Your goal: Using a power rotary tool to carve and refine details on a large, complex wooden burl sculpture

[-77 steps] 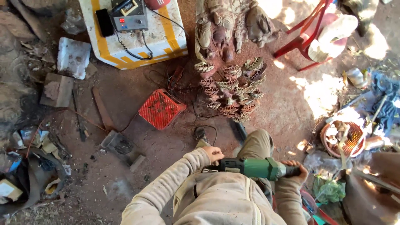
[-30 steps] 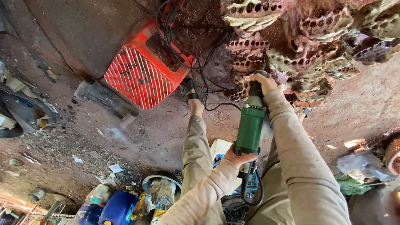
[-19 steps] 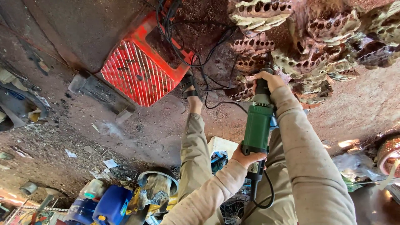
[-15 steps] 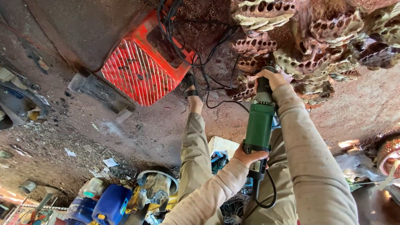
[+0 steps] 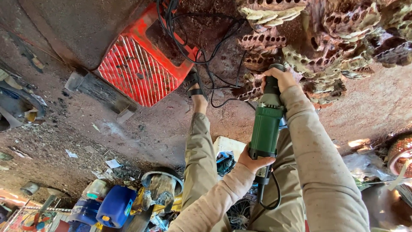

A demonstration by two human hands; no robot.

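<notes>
Green plastic is what my hands are wrapped around: a long green power tool (image 5: 265,133) pointed away from me at a carved wooden piece (image 5: 317,47) full of round holes and ruffled edges, standing on the dirt floor (image 5: 141,133). My left hand (image 5: 254,160) grips the rear end of the tool, fingers pressed together around the body where the black power cable (image 5: 269,195) leaves it and loops below. My right hand (image 5: 280,78) clamps the dark neck at the front end, fingers curled tight round it, right against the carved wood. The tool's tip is hidden behind that hand, so I cannot tell whether it touches the wood.

The tool lies along the middle of my view, between my two beige sleeves, with its front at the near edge of the carving. My left leg stretches out beside it, a sandalled foot (image 5: 196,88) resting on the floor just beside the corner of a red plastic crate (image 5: 137,71). Black cords (image 5: 189,38) run tangled over the crate's open frame and across the floor towards the carving. A short grey block (image 5: 101,92) lies against the crate's far side. Towards the lower left of my view, a blue jerrycan (image 5: 115,206) sits among scattered clutter, well apart from the tool.
</notes>
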